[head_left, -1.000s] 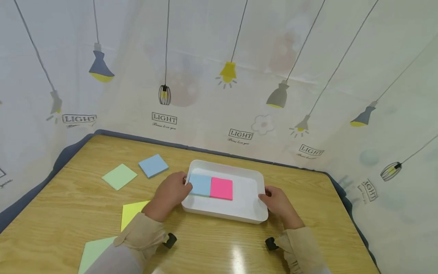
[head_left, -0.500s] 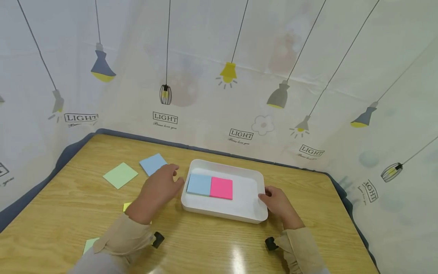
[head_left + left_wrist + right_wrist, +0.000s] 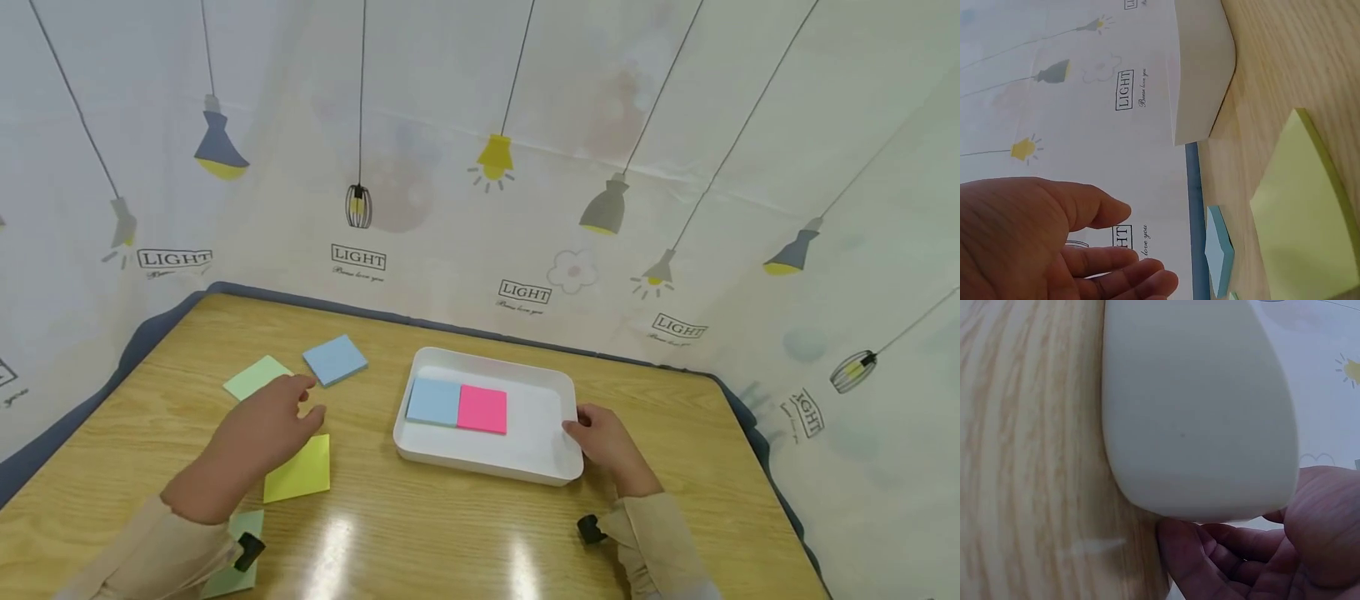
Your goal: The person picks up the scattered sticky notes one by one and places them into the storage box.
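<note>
A white rectangular tray [image 3: 536, 425] rests on the wooden table, holding a blue sticky note pad [image 3: 435, 402] beside a pink one [image 3: 482, 409]. My right hand [image 3: 611, 446] grips the tray's right end, thumb over the rim and fingers outside. To the left of the tray, my left hand [image 3: 255, 437] hovers with relaxed fingers and holds nothing. A yellow sticky note pad [image 3: 307, 473] lies under and beside it. Beyond its fingertips is a light green pad [image 3: 253, 377], partly covered by the hand. The left wrist view shows thumb and fingers apart.
A second blue pad [image 3: 335, 360] lies toward the table's back left. Another green pad [image 3: 243, 575] at the front left is partly hidden by the left sleeve [image 3: 161, 546]. Behind the table's far edge hangs a curtain [image 3: 442, 275] printed with lamps.
My left hand has let go of the tray's left end and moved left and nearer, over the pads on the table. My right hand keeps its grip on the tray.
</note>
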### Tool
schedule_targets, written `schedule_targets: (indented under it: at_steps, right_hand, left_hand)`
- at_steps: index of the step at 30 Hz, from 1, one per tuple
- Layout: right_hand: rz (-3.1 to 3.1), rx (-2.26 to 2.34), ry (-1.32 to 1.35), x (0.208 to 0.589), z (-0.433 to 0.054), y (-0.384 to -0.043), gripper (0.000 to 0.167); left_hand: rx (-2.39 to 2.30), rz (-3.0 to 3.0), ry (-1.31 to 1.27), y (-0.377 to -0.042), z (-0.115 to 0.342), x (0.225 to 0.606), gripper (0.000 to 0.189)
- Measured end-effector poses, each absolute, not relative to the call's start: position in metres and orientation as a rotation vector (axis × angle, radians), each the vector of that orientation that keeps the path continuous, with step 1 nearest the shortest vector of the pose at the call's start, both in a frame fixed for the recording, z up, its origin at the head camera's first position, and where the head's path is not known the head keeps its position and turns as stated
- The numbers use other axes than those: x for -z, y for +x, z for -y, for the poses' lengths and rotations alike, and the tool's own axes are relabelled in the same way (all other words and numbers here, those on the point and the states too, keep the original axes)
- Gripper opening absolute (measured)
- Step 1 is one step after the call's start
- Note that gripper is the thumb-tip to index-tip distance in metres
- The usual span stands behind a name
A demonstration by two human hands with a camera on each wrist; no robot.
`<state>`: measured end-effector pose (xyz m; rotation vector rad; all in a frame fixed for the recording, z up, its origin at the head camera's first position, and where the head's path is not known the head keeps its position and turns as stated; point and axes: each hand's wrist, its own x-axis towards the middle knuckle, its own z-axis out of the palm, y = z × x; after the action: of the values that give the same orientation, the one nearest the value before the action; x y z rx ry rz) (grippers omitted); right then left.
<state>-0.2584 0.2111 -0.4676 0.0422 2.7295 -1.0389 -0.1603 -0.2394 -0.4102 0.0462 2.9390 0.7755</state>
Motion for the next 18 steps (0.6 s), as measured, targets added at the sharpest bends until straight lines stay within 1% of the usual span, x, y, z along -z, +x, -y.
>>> schedule_targets:
  at_steps: [7,12,15,18]
  right_hand:
    - [-2.74,1.024,0.027,0.469,-0.21,-0.259,0.039]
    - [-2.742,1.029,0.03,0.469,-0.21,-0.258,0.04]
    - [-2.741,1.032,0.037,0.47,-0.21,-0.259,0.04]
    - [-2.738,1.033,0.058,0.471,-0.21,-0.261,0.04]
  left_hand:
    - [-0.669,-2.922,0.087,-0.14,0.265,0.426,0.06]
    - [-0.593,-2.97,0.168,-0.117,0.276,0.442,0.059]
    - [-0.524,-2.981,0.198,-0.105,0.282,0.451,0.065]
    - [-0.451,-2.927,0.192,-0.096,0.289,0.458,0.077]
